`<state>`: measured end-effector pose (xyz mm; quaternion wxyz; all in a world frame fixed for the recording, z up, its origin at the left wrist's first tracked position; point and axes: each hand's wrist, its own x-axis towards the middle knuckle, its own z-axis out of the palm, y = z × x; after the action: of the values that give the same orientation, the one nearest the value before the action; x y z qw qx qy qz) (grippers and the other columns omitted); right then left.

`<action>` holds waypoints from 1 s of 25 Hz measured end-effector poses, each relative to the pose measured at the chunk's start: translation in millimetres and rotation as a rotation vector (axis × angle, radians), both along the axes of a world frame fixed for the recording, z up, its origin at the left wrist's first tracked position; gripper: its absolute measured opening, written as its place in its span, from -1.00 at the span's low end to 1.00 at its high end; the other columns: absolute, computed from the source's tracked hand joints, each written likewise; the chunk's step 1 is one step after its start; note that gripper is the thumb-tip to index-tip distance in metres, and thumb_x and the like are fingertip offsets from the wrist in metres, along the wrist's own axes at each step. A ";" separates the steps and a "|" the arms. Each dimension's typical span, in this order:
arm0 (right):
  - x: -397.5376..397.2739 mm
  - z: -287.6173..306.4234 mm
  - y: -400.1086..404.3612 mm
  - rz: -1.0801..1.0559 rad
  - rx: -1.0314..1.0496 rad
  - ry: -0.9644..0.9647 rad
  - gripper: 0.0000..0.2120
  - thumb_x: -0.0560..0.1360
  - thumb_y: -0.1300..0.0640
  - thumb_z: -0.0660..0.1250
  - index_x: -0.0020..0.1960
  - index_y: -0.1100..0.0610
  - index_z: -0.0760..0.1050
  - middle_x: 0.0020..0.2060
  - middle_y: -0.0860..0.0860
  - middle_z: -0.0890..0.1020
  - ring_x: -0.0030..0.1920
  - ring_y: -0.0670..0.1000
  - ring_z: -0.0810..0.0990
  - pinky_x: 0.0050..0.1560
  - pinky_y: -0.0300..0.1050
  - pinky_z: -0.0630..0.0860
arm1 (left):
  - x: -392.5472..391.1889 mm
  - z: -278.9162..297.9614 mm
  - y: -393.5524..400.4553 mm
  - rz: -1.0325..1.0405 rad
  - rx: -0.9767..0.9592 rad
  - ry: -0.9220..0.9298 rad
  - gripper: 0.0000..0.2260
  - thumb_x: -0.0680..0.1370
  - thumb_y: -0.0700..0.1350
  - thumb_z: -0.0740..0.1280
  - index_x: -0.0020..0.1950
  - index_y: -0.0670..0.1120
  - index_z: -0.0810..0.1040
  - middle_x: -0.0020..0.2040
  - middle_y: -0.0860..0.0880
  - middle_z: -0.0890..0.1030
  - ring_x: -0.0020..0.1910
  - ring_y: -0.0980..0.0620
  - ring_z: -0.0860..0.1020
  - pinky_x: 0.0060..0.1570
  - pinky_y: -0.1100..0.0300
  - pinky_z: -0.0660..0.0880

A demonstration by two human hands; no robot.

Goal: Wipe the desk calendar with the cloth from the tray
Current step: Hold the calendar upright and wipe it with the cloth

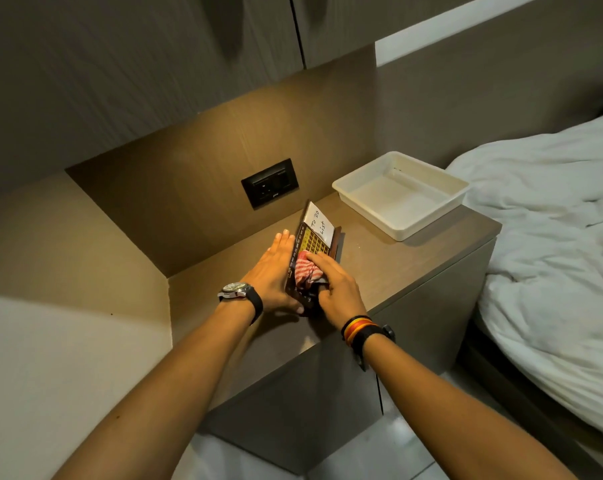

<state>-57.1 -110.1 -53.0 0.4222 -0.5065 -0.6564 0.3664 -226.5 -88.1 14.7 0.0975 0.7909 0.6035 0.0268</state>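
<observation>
My right hand (338, 289) presses the soft cloth (305, 270) on the light calendar (314, 240); my flat open left hand (274, 271) steadies its left side, as it could tip.

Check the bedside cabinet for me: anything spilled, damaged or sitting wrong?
Nothing stands out. The desk calendar stands propped, braced by the left hand, while the right hand presses the striped cloth on its face. The tray sits level, empty.
</observation>
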 end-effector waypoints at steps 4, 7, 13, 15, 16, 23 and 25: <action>1.2 0.0 -6.3 0.142 -0.025 0.072 -0.39 0.56 0.02 0.27 0.58 -0.14 0.23 0.56 0.02 0.32 0.49 0.00 0.34 0.47 0.12 0.39 | -0.9 2.7 0.0 -0.045 0.012 0.020 0.35 0.21 0.12 0.68 0.65 -0.12 -0.25 0.67 -0.14 -0.20 0.65 -0.08 -0.22 0.63 -0.05 -0.09; -7.2 -0.8 -6.7 0.063 -0.051 0.100 -0.31 0.52 -0.21 0.35 0.58 -0.12 0.22 0.51 -0.03 0.38 0.42 -0.03 0.42 0.38 0.04 0.48 | -0.2 4.0 -1.0 -0.065 0.014 -0.022 0.31 0.24 0.09 0.67 0.65 -0.14 -0.22 0.68 -0.16 -0.14 0.65 -0.09 -0.17 0.63 -0.07 -0.10; -21.1 -0.5 -7.3 -0.042 -0.011 0.072 -0.46 0.59 0.07 0.26 0.56 -0.12 0.31 0.56 0.02 0.35 0.53 0.05 0.34 0.49 0.03 0.34 | -3.1 -2.3 -4.0 -0.071 0.013 -0.068 0.27 0.28 0.06 0.66 0.65 -0.17 -0.21 0.68 -0.16 -0.14 0.65 -0.06 -0.18 0.62 0.00 -0.12; -22.0 -4.5 -20.1 0.001 0.053 0.024 -0.45 0.59 0.11 0.23 0.57 -0.10 0.31 0.55 0.02 0.35 0.51 0.03 0.35 0.48 -0.02 0.32 | -5.8 -3.4 -4.1 -0.069 0.011 -0.095 0.21 0.34 0.00 0.63 0.65 -0.17 -0.22 0.67 -0.18 -0.14 0.65 -0.07 -0.18 0.63 -0.09 -0.07; -21.7 -8.9 -26.7 0.030 0.071 0.004 -0.45 0.60 0.12 0.22 0.57 -0.10 0.29 0.55 0.02 0.35 0.51 0.03 0.35 0.48 -0.01 0.32 | -7.0 -3.9 -4.6 -0.070 0.007 -0.109 0.20 0.35 -0.01 0.62 0.65 -0.17 -0.22 0.67 -0.18 -0.14 0.64 -0.07 -0.19 0.63 -0.09 -0.07; -28.2 8.4 -4.0 -0.041 0.042 0.043 -0.49 0.64 0.13 0.17 0.58 -0.09 0.28 0.57 0.03 0.29 0.51 0.05 0.32 0.40 -0.06 0.39 | -0.1 -3.8 0.3 -0.059 -0.016 -0.126 0.23 0.32 -0.03 0.64 0.65 -0.16 -0.22 0.68 -0.17 -0.16 0.64 -0.07 -0.20 0.63 -0.03 -0.09; -24.1 0.1 -15.4 0.015 0.082 0.006 -0.48 0.64 0.16 0.18 0.58 -0.09 0.28 0.56 0.01 0.30 0.51 0.02 0.32 0.38 -0.15 0.32 | -3.5 -6.9 2.3 -0.058 -0.020 -0.155 0.20 0.34 -0.08 0.63 0.65 -0.16 -0.22 0.68 -0.16 -0.15 0.64 -0.05 -0.21 0.63 -0.08 -0.08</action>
<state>-81.1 -125.5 -52.9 0.4418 -0.4827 -0.6735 0.3438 -230.0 -85.7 7.8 0.1528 0.8027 0.5711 0.0789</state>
